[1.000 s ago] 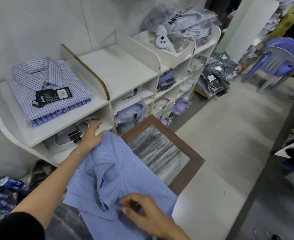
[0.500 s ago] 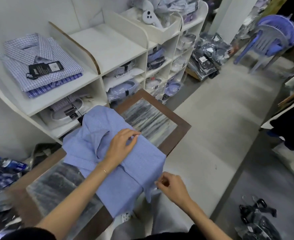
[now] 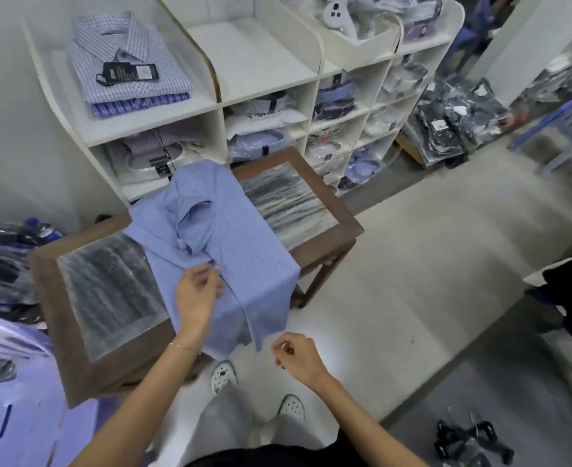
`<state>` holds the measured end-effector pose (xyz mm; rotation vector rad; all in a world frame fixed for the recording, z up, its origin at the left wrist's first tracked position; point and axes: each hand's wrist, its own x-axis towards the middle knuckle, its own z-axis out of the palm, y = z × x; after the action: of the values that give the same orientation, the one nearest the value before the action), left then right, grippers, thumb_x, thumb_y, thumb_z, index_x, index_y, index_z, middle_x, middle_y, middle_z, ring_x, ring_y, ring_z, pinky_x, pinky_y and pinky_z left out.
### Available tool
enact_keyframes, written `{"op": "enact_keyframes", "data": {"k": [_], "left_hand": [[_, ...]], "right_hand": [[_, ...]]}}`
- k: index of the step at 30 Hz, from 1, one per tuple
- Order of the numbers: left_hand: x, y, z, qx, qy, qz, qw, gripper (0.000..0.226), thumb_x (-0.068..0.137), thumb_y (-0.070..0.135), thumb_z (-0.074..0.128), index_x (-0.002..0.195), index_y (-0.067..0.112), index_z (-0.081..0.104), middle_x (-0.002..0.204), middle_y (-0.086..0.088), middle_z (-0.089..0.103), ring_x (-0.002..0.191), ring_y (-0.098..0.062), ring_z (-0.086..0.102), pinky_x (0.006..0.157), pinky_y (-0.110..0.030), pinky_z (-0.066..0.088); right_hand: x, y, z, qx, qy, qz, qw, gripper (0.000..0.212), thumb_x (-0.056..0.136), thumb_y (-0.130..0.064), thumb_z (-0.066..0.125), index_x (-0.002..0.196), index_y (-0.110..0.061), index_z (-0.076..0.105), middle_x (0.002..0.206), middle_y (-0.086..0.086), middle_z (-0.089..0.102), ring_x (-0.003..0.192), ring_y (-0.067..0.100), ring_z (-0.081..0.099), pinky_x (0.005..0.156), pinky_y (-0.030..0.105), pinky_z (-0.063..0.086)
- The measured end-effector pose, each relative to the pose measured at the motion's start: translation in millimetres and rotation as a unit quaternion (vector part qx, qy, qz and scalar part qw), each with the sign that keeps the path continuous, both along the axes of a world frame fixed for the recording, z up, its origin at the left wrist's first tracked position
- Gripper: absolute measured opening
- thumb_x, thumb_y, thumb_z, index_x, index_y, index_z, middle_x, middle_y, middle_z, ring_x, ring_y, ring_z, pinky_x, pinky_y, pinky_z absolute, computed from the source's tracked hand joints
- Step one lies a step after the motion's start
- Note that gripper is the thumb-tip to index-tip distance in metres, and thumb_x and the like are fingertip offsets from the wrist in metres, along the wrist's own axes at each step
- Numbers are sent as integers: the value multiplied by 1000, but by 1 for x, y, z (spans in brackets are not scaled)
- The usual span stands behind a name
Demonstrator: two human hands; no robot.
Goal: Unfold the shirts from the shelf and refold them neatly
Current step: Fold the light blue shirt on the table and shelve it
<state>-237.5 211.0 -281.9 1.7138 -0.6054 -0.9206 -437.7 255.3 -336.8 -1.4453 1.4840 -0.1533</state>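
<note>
A light blue shirt (image 3: 230, 244) lies across the brown-framed table (image 3: 341, 217), collar away from me, its lower part hanging over the near edge. My left hand (image 3: 198, 291) rests on the shirt's front near the placket, fingertips pinching the cloth. My right hand (image 3: 296, 355) hovers just off the table's near edge beside the hanging hem, fingers loosely curled; whether it touches the cloth is unclear. On the white shelf (image 3: 136, 129) behind lies a folded checked shirt (image 3: 126, 65) with a black tag.
The shelf's cubbies hold several bagged shirts (image 3: 261, 146). Bagged dark clothes (image 3: 453, 123) lie on the floor at the right, and a blue plastic chair (image 3: 567, 119) stands beyond. Hangers (image 3: 466, 436) lie on the floor at the lower right. My shoes (image 3: 224, 375) are below the table edge.
My left hand came back from the shirt's far collar side to its front. My right hand left the shirt's top and dropped beside the hanging hem. The view tilted down.
</note>
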Motion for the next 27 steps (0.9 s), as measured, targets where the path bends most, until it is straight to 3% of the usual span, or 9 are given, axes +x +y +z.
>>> {"op": "enact_keyframes", "data": {"k": [3,5,8,12,15,18,20,23,27], "left_hand": [[-2,-17,2,71,54,-29,996,28,89,16,67,110,0,58,78,-11,59,61,-12,56,46,-16,45],[-2,-20,6,128,13,-92,987,17,87,19,69,83,4,63,66,-8,56,55,-12,51,47,-18,41],[-3,-14,5,135,-44,-150,978,31,88,20,69,61,10,57,58,-6,56,57,-15,54,58,-23,46],[-13,2,4,78,19,-132,988,28,96,22,56,72,11,49,73,-12,58,74,-23,61,70,-30,55],[-22,16,-1,50,56,-96,993,28,96,27,56,80,4,52,73,-15,56,71,-22,57,64,-28,54],[-32,39,-20,64,-20,-98,993,41,83,33,73,73,-5,61,65,-25,59,64,-17,55,64,-32,48],[-41,49,-30,64,-78,-112,989,44,80,27,77,63,-8,57,59,-26,56,57,-15,47,59,-31,38],[-49,55,-46,64,-96,-81,990,36,82,20,75,57,1,56,54,-9,54,55,-10,46,59,-30,37],[-54,62,-66,128,-82,-53,987,13,84,14,72,83,1,73,87,-13,73,89,-27,68,82,-33,51]], "right_hand": [[-24,7,1,24,-8,-1,1000,19,86,-8,55,76,-20,66,58,-9,62,54,9,59,68,29,54],[-37,7,1,23,-11,-2,1000,18,86,-7,53,79,-16,67,61,-3,64,58,13,62,69,27,55],[-53,6,-1,22,-17,-16,999,23,87,-6,52,74,-20,66,63,2,66,63,17,65,69,29,57],[-66,9,-4,32,-22,-12,999,24,88,-8,53,73,-21,66,62,2,66,61,18,63,69,35,56],[-70,9,-3,38,-29,4,999,20,89,-8,53,78,-17,67,65,4,66,62,18,63,71,31,55],[-70,5,0,41,-35,10,998,20,90,-8,52,79,-15,67,67,6,66,64,18,63,71,30,55],[-71,1,1,39,-35,15,999,20,91,-7,51,80,-15,66,65,4,65,63,17,62,70,30,55],[-72,-8,1,32,-32,24,999,20,91,-7,52,80,-15,66,64,1,65,64,15,63,73,33,55],[-70,-32,1,-19,-17,12,1000,32,87,-5,56,68,-30,62,68,-7,64,73,18,62,75,30,51]]}}
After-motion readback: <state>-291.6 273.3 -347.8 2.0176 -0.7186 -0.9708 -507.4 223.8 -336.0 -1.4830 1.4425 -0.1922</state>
